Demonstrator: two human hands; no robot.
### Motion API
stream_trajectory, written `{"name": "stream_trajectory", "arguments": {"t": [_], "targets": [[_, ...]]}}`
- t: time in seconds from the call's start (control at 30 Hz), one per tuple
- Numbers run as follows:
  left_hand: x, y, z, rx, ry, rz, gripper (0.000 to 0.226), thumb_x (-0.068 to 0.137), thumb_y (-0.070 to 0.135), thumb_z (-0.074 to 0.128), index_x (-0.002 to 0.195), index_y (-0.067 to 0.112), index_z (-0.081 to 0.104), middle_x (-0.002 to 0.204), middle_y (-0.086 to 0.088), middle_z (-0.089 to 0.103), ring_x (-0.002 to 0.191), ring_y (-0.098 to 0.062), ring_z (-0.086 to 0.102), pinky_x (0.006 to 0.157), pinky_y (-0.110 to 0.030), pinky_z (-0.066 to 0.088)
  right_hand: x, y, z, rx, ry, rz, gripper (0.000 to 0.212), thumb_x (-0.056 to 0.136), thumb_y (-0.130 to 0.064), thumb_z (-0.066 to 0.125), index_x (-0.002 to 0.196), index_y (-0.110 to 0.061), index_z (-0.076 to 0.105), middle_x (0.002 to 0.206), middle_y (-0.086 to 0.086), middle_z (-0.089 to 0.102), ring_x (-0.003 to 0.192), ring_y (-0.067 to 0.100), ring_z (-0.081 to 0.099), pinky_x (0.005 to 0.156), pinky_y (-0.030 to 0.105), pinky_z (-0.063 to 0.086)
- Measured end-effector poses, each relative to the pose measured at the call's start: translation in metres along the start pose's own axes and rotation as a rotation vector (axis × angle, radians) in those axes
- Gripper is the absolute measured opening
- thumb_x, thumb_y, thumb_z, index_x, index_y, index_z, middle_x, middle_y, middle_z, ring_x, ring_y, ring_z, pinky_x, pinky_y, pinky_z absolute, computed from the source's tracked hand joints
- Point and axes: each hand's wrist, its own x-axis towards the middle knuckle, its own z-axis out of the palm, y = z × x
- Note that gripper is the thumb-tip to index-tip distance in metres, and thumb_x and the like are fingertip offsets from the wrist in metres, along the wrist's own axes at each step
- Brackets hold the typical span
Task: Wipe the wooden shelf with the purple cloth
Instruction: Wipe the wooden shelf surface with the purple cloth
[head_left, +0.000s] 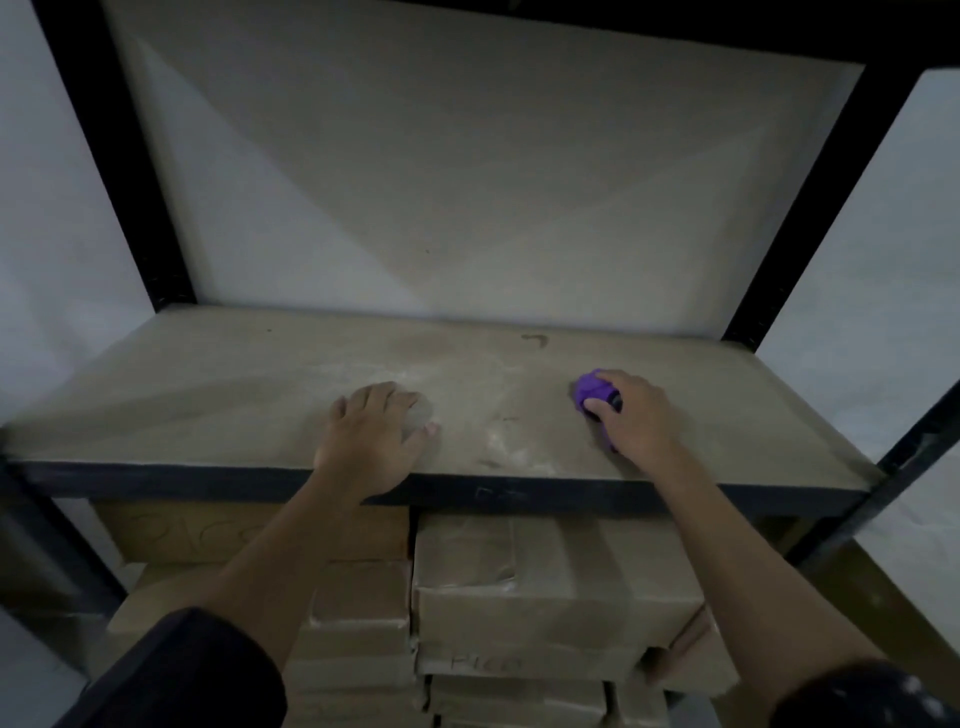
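Head view: right hand (636, 421) grips the bunched purple cloth (592, 389) on the pale wooden shelf (208, 384); dusty streaks (498, 439) lie at 9 o'clock from it, toward the flat, spread-fingered left hand (369, 436).

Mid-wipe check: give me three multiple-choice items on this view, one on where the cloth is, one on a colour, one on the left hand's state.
1. Where is the purple cloth?
A. On the wooden shelf, under the right hand
B. On the floor
C. Draped over the top rail

2. What colour is the shelf's frame?
A. White
B. Black
C. Red

3. How does the left hand lie?
A. Raised in a fist
B. Flat on the shelf
C. Pinching the cloth

Answers: A, the right hand grips the bunched cloth on the board; B, the posts and front edge are black; B, its palm rests on the board, holding nothing.
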Motion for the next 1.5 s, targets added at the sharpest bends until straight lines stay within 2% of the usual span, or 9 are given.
{"name": "stream_trajectory", "arguments": {"t": [0.3, 0.5, 0.73, 0.83, 0.97, 1.17, 1.3, 1.4, 1.5], "targets": [[0.000, -0.001, -0.001, -0.008, -0.028, -0.003, 0.057, 0.092, 0.057, 0.029, 0.139, 0.026, 0.032, 0.149, -0.003, 0.031, 0.137, -0.025, 0.028, 0.113, -0.043, 0.021, -0.057, -0.038, -0.011, 0.380, -0.402, -0.360, 0.029, 0.077, -0.017, 0.073, 0.104, -0.026, 0.068, 0.106, -0.013, 0.064, 0.098, -0.004, 0.057, 0.086, 0.004, 0.036], [0.000, -0.001, -0.001, -0.007, -0.046, -0.007, 0.056, 0.092, 0.057, 0.027, 0.139, 0.027, 0.032, 0.149, -0.002, 0.030, 0.137, -0.025, 0.027, 0.113, -0.045, 0.021, -0.013, 0.016, -0.017, 0.036, 0.055, 0.098, 0.033, 0.082, -0.022, 0.066, 0.113, -0.013, 0.063, 0.119, 0.011, 0.065, 0.106, 0.029, 0.058, 0.095, 0.030, 0.040], [-0.001, -0.004, -0.001, 0.007, -0.026, 0.008, 0.057, 0.091, 0.057, 0.031, 0.139, 0.025, 0.033, 0.149, -0.004, 0.032, 0.136, -0.026, 0.030, 0.113, -0.045, 0.023, -0.069, -0.045, 0.002, 0.226, -0.252, -0.424, 0.030, 0.079, -0.026, 0.068, 0.108, -0.020, 0.066, 0.111, -0.004, 0.066, 0.100, 0.007, 0.059, 0.092, 0.017, 0.041], [-0.001, -0.003, -0.001, 0.006, -0.018, 0.028, 0.057, 0.091, 0.056, 0.032, 0.138, 0.025, 0.035, 0.148, -0.004, 0.034, 0.135, -0.026, 0.031, 0.113, -0.045, 0.025, -0.048, -0.026, -0.015, 0.380, -0.326, -0.297, 0.030, 0.078, -0.017, 0.072, 0.107, -0.019, 0.067, 0.107, -0.011, 0.063, 0.096, -0.010, 0.057, 0.083, -0.002, 0.034], [0.000, -0.003, -0.002, -0.003, -0.036, 0.019, 0.056, 0.092, 0.055, 0.031, 0.139, 0.025, 0.033, 0.149, -0.004, 0.032, 0.136, -0.026, 0.029, 0.114, -0.045, 0.023, -0.002, 0.008, -0.012, 0.118, 0.057, 0.096, 0.029, 0.081, -0.023, 0.067, 0.109, -0.017, 0.065, 0.116, 0.006, 0.066, 0.104, 0.024, 0.059, 0.088, 0.025, 0.040], [0.000, -0.002, -0.002, -0.008, -0.033, -0.006, 0.055, 0.092, 0.055, 0.030, 0.139, 0.026, 0.032, 0.149, -0.003, 0.030, 0.136, -0.026, 0.028, 0.113, -0.044, 0.021, -0.032, -0.045, 0.021, 0.190, -0.140, -0.287, 0.025, 0.078, -0.021, 0.070, 0.102, -0.016, 0.067, 0.108, 0.006, 0.067, 0.094, 0.021, 0.059, 0.082, 0.022, 0.041], [0.001, 0.000, -0.001, -0.011, -0.024, -0.010, 0.054, 0.093, 0.054, 0.031, 0.139, 0.027, 0.032, 0.149, -0.003, 0.030, 0.137, -0.025, 0.027, 0.113, -0.043, 0.020, -0.013, -0.033, 0.003, 0.402, -0.281, -0.225, 0.028, 0.077, -0.017, 0.073, 0.104, -0.017, 0.068, 0.111, 0.002, 0.068, 0.096, 0.009, 0.056, 0.076, -0.001, 0.034], [0.002, 0.001, 0.000, -0.019, -0.024, -0.018, 0.053, 0.092, 0.054, 0.031, 0.138, 0.027, 0.032, 0.149, -0.003, 0.030, 0.137, -0.025, 0.027, 0.113, -0.043, 0.020, 0.030, -0.006, -0.004, 0.206, 0.040, 0.004, 0.029, 0.079, -0.022, 0.070, 0.107, -0.015, 0.066, 0.115, 0.008, 0.067, 0.103, 0.023, 0.059, 0.083, 0.018, 0.039], [0.001, 0.000, 0.000, -0.023, -0.031, -0.022, 0.053, 0.093, 0.055, 0.030, 0.139, 0.028, 0.032, 0.150, -0.002, 0.029, 0.138, -0.025, 0.025, 0.113, -0.043, 0.019, 0.044, 0.002, 0.007, -0.013, 0.037, 0.130, 0.028, 0.079, -0.031, 0.067, 0.105, -0.019, 0.064, 0.114, 0.011, 0.067, 0.104, 0.030, 0.060, 0.089, 0.031, 0.044]]}}
